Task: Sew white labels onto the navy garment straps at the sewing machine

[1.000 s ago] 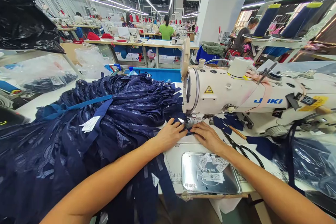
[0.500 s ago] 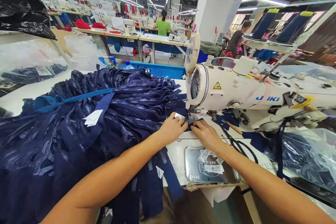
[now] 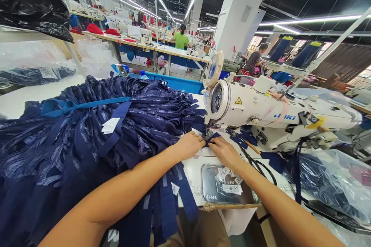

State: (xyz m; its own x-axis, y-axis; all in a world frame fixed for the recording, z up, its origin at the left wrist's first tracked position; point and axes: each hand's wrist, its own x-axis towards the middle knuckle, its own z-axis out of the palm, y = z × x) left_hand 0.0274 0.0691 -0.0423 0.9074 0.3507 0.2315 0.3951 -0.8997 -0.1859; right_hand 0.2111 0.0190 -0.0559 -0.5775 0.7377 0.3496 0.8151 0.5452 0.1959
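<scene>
Under the sewing machine [image 3: 261, 108] needle, near the bench [image 3: 194, 168] front edge, the navy strip [image 3: 213, 136] lies pressed flat: left hand [image 3: 189, 144] fingers bent together, right hand [image 3: 224, 151] fingers straight together

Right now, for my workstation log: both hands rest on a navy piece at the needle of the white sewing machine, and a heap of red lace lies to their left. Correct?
The colour is wrong: in the head view the heap of lace is navy, not red. The left hand and right hand do rest on the navy piece at the white sewing machine needle.
</scene>
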